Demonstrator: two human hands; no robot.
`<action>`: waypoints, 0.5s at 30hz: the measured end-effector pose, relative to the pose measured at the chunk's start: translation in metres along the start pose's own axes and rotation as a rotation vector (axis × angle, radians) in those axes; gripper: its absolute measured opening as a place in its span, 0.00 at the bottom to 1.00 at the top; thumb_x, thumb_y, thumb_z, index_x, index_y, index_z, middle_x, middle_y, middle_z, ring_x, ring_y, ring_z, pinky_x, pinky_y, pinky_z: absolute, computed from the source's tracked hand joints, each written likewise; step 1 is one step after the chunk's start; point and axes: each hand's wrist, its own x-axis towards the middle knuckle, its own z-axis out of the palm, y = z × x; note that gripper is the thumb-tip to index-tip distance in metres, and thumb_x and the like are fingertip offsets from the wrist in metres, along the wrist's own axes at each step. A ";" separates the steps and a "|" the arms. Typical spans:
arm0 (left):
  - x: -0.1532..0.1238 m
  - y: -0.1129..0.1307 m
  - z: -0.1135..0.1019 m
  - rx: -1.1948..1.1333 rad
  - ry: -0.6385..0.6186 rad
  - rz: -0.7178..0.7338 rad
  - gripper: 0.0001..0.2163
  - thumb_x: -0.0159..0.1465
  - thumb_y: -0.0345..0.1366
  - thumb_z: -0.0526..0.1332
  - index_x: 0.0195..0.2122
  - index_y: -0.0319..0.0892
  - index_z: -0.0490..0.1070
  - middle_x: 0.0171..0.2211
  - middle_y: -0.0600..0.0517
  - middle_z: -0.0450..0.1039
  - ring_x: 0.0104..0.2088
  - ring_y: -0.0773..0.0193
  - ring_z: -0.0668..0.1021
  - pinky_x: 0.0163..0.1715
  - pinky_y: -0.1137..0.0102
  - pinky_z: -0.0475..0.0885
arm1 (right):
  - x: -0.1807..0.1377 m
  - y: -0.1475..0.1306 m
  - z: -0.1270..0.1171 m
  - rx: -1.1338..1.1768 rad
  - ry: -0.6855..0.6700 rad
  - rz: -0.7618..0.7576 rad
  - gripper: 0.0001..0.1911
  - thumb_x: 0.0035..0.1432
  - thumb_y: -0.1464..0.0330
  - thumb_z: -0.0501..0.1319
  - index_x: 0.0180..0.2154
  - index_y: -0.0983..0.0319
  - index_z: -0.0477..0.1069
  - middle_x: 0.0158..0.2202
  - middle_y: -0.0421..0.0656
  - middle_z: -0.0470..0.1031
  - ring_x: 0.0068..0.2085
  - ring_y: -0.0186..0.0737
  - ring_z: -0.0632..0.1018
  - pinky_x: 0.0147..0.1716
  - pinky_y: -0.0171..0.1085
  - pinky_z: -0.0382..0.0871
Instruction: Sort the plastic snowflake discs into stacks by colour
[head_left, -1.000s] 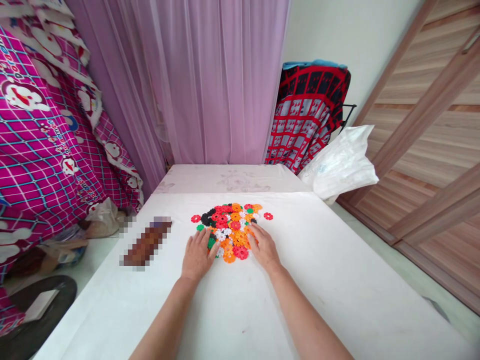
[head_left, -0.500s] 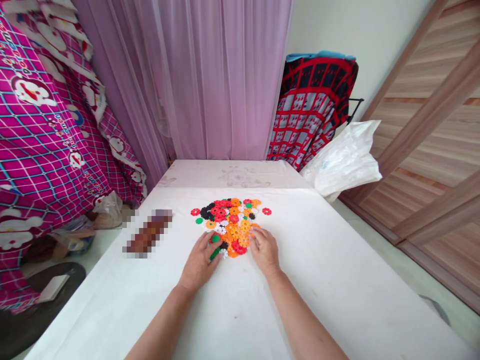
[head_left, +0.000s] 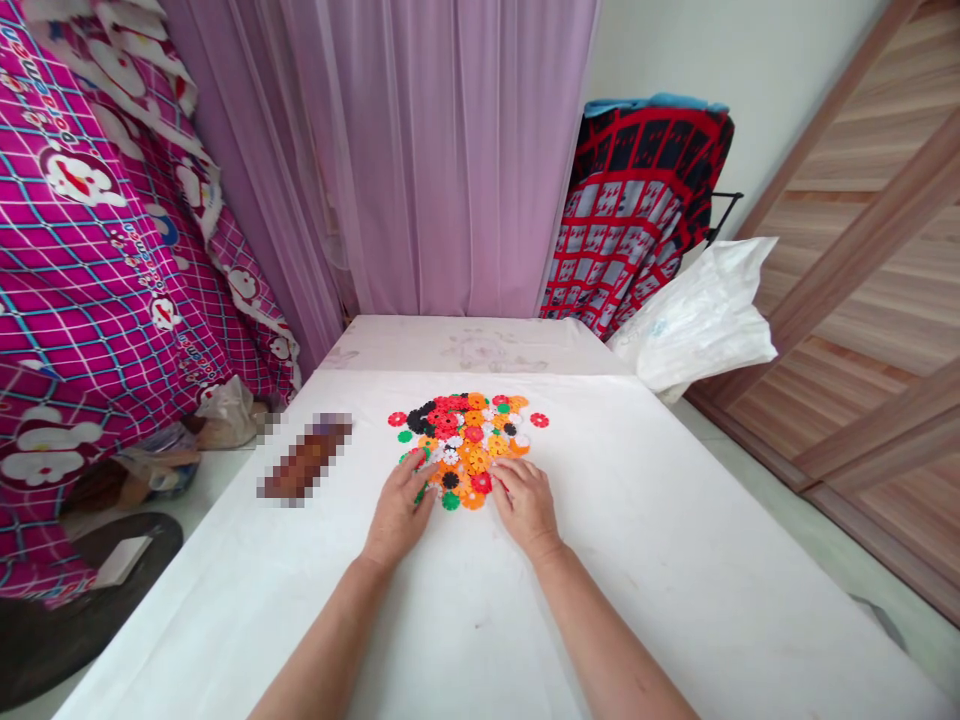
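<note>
We look down on a white-covered table (head_left: 675, 560) that fills the lower half of the frame. At its centre lies a flat pile of plastic flower discs (head_left: 469, 432) in orange, red, black, white and green. Two bare forearms reach up from the bottom edge.

The left hand (head_left: 397, 512) lies palm down, fingers loosely spread, its fingertips touching the pile's lower left edge beside a green disc (head_left: 450, 501). The right hand (head_left: 525, 503) also lies palm down with its fingers slightly bent, its fingertips on the lower right edge next to a red disc (head_left: 481, 483). We see neither hand closed around a piece. The pile sits just above and between the two hands.

A single red disc (head_left: 538, 420) lies a little apart, to the right of the pile. Left of the pile is a blurred brown object (head_left: 304, 465). A lilac curtain (head_left: 442, 150) hangs across the top centre, and a white plastic bag (head_left: 697, 315) rests at the right.
</note>
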 end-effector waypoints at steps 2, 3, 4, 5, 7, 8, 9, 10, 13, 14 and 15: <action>0.001 -0.004 -0.001 -0.054 0.070 -0.086 0.16 0.65 0.37 0.52 0.51 0.46 0.73 0.56 0.44 0.70 0.56 0.56 0.72 0.57 0.56 0.68 | 0.000 0.000 -0.001 0.026 -0.025 -0.009 0.13 0.61 0.70 0.54 0.39 0.57 0.77 0.43 0.43 0.78 0.45 0.41 0.74 0.47 0.41 0.65; 0.001 -0.005 -0.002 -0.066 0.086 -0.127 0.16 0.65 0.36 0.52 0.51 0.46 0.73 0.55 0.45 0.71 0.56 0.57 0.73 0.57 0.56 0.69 | 0.000 0.000 -0.001 0.035 -0.034 -0.001 0.13 0.61 0.70 0.54 0.39 0.57 0.77 0.42 0.43 0.79 0.45 0.41 0.74 0.46 0.41 0.65; 0.001 -0.006 -0.003 -0.075 0.092 -0.160 0.16 0.65 0.36 0.52 0.51 0.46 0.73 0.55 0.46 0.71 0.55 0.57 0.73 0.56 0.56 0.69 | 0.000 0.000 -0.002 0.044 -0.038 0.012 0.13 0.61 0.70 0.54 0.39 0.57 0.77 0.42 0.43 0.79 0.44 0.41 0.74 0.46 0.41 0.66; 0.001 -0.006 -0.005 -0.087 0.089 -0.183 0.16 0.64 0.36 0.53 0.51 0.46 0.73 0.54 0.46 0.72 0.55 0.57 0.74 0.56 0.56 0.69 | 0.000 -0.001 -0.003 0.050 -0.041 0.028 0.13 0.61 0.70 0.54 0.39 0.57 0.77 0.41 0.44 0.79 0.43 0.41 0.75 0.45 0.41 0.66; 0.001 -0.006 -0.007 -0.124 0.083 -0.214 0.16 0.64 0.36 0.52 0.50 0.46 0.73 0.54 0.47 0.73 0.54 0.58 0.75 0.56 0.57 0.69 | 0.001 -0.001 -0.003 0.056 -0.039 0.060 0.13 0.62 0.69 0.53 0.38 0.58 0.77 0.41 0.44 0.79 0.43 0.41 0.75 0.45 0.41 0.66; 0.001 -0.006 -0.007 -0.148 0.086 -0.231 0.16 0.64 0.36 0.52 0.49 0.46 0.73 0.54 0.47 0.73 0.53 0.58 0.75 0.56 0.57 0.69 | 0.002 -0.001 -0.003 0.053 -0.033 0.074 0.12 0.62 0.69 0.53 0.38 0.58 0.77 0.41 0.44 0.79 0.43 0.41 0.75 0.45 0.41 0.66; 0.001 -0.006 -0.008 -0.173 0.097 -0.256 0.16 0.65 0.37 0.51 0.49 0.46 0.74 0.54 0.48 0.73 0.54 0.59 0.75 0.56 0.58 0.69 | 0.004 -0.001 -0.002 0.048 -0.025 0.086 0.12 0.62 0.69 0.54 0.37 0.58 0.76 0.41 0.44 0.78 0.43 0.41 0.75 0.45 0.41 0.66; 0.002 -0.007 -0.009 -0.200 0.113 -0.289 0.16 0.65 0.37 0.51 0.48 0.46 0.74 0.53 0.48 0.73 0.54 0.59 0.75 0.57 0.58 0.68 | 0.005 0.000 -0.001 0.041 -0.017 0.095 0.11 0.61 0.68 0.54 0.37 0.58 0.76 0.41 0.45 0.78 0.43 0.42 0.75 0.45 0.41 0.66; 0.005 -0.011 -0.012 -0.289 0.168 -0.400 0.16 0.64 0.40 0.52 0.47 0.45 0.74 0.52 0.48 0.75 0.53 0.59 0.75 0.57 0.58 0.68 | 0.013 -0.001 0.006 0.026 -0.022 0.093 0.09 0.58 0.69 0.56 0.38 0.59 0.74 0.44 0.45 0.77 0.46 0.43 0.73 0.47 0.42 0.64; 0.006 -0.013 -0.013 -0.318 0.181 -0.433 0.16 0.64 0.42 0.52 0.47 0.44 0.74 0.51 0.48 0.75 0.53 0.59 0.76 0.57 0.58 0.68 | 0.016 -0.001 0.008 0.024 -0.033 0.085 0.09 0.57 0.69 0.57 0.39 0.59 0.74 0.46 0.45 0.77 0.48 0.44 0.72 0.48 0.43 0.63; 0.007 -0.014 -0.014 -0.344 0.188 -0.459 0.16 0.64 0.43 0.53 0.47 0.44 0.74 0.50 0.47 0.76 0.52 0.58 0.76 0.56 0.59 0.68 | 0.019 -0.001 0.011 0.023 -0.050 0.077 0.09 0.56 0.68 0.58 0.40 0.59 0.73 0.47 0.45 0.77 0.50 0.45 0.71 0.49 0.43 0.63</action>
